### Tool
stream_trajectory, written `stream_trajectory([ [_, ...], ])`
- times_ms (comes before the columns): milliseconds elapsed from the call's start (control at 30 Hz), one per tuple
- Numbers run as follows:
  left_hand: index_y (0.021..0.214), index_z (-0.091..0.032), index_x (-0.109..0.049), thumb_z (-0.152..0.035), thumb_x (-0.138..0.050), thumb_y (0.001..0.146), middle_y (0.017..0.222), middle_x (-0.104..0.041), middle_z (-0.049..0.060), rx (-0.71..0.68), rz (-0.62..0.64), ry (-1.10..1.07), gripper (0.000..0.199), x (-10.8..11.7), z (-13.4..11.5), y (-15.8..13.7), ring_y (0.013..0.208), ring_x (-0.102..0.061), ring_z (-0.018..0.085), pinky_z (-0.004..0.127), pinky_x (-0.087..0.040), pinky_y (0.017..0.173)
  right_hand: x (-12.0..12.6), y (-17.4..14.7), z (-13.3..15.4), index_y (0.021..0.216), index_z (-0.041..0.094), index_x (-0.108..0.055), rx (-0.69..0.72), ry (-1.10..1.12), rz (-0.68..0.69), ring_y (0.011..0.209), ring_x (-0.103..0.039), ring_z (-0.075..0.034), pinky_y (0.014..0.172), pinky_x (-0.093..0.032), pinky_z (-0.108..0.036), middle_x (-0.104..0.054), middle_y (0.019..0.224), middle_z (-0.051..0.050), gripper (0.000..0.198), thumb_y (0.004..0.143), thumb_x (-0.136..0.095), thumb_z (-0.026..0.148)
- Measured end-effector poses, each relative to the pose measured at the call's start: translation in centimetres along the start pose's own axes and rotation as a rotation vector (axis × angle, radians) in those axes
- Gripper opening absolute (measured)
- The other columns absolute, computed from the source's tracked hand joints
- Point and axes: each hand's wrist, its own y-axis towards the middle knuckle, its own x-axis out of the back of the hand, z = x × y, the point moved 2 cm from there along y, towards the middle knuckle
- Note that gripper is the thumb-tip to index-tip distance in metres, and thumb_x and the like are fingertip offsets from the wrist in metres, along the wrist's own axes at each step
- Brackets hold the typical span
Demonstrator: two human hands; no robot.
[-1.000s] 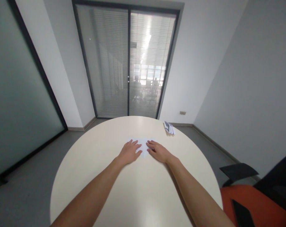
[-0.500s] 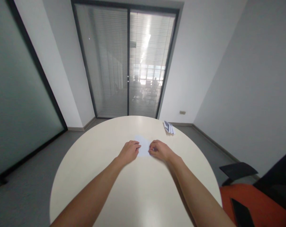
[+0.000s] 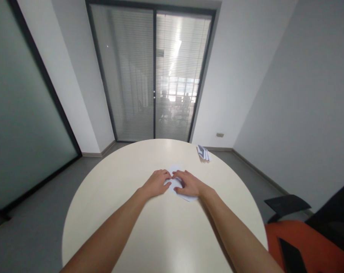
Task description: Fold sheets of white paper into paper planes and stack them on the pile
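A pale sheet of paper (image 3: 174, 185) lies on the white table under my two hands, partly covered by them. My left hand (image 3: 157, 183) rests at its left side, with thumb and fingers apart near the paper. Over the right part of the sheet is my right hand (image 3: 189, 183), its thumb and forefinger spread and the fingertips close to those of my left hand. One corner of the paper sticks out below the right hand, and another part shows beyond the fingers.
The round white table (image 3: 117, 220) fills the middle. Near its far right edge stands a folded paper piece (image 3: 203, 153), white with dark patches. An orange chair (image 3: 308, 242) with black armrests is at the right. Glass doors (image 3: 155, 76) with blinds stand behind.
The paper has turned, with a corner now pointing toward the lower right. My right hand has moved left over it, and its pinched fingers have spread. The left hand's fingers have also parted.
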Motion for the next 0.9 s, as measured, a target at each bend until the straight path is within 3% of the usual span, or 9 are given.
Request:
stream_trajectory([
  [200, 0.099, -0.021, -0.072, -0.017, -0.054, 0.095, 0.101, -0.074, 0.004, 0.012, -0.026, 0.086, 0.019, 0.2, -1.3, 0.3, 0.099, -0.065, 0.021, 0.038, -0.043, 0.097, 0.4, 0.2, -0.6, 0.132, 0.020, -0.062, -0.118, -0.198, -0.019, 0.128, -0.053, -0.030, 0.110, -0.035, -0.044, -0.056, 0.143, -0.014, 0.052, 0.088, -0.061, 0.047],
  [400, 0.110, -0.022, -0.071, -0.038, -0.057, 0.094, 0.117, -0.072, 0.007, 0.003, -0.035, 0.057, 0.025, 0.2, -2.0, -0.1, 0.111, -0.063, 0.023, 0.039, -0.043, 0.101, 1.6, 0.0, 0.2, 0.119, 0.022, -0.070, -0.387, -0.368, -0.052, 0.112, -0.059, -0.029, 0.095, -0.043, -0.039, -0.067, 0.121, -0.013, 0.044, 0.093, -0.053, 0.052],
  [633, 0.121, -0.023, -0.068, -0.062, -0.067, 0.080, 0.135, -0.063, 0.009, -0.032, 0.046, 0.064, 0.057, 0.4, -1.7, -0.4, 0.124, -0.054, 0.030, 0.045, -0.040, 0.107, 2.4, 0.1, 1.3, 0.113, 0.017, -0.071, -0.638, -0.437, -0.041, 0.105, -0.061, -0.031, 0.084, -0.045, -0.038, -0.066, 0.111, -0.017, 0.046, 0.091, -0.053, 0.054],
  [733, 0.119, -0.022, -0.069, -0.061, -0.067, 0.080, 0.130, -0.065, 0.009, -0.050, 0.054, 0.076, 0.055, 0.8, -1.7, -0.4, 0.119, -0.056, 0.029, 0.043, -0.042, 0.104, 2.4, -0.1, 1.1, 0.111, 0.015, -0.071, -0.575, -0.424, -0.031, 0.106, -0.060, -0.030, 0.084, -0.045, -0.036, -0.065, 0.112, -0.017, 0.045, 0.091, -0.053, 0.052],
  [900, 0.116, -0.022, -0.071, -0.045, -0.059, 0.089, 0.127, -0.067, 0.008, -0.021, 0.042, 0.109, 0.037, 1.6, -1.0, -0.6, 0.117, -0.057, 0.027, 0.042, -0.043, 0.103, 2.2, -0.6, -0.2, 0.105, 0.018, -0.073, -0.287, -0.306, -0.036, 0.103, -0.060, -0.024, 0.091, -0.044, -0.034, -0.067, 0.113, -0.013, 0.038, 0.095, -0.050, 0.047],
])
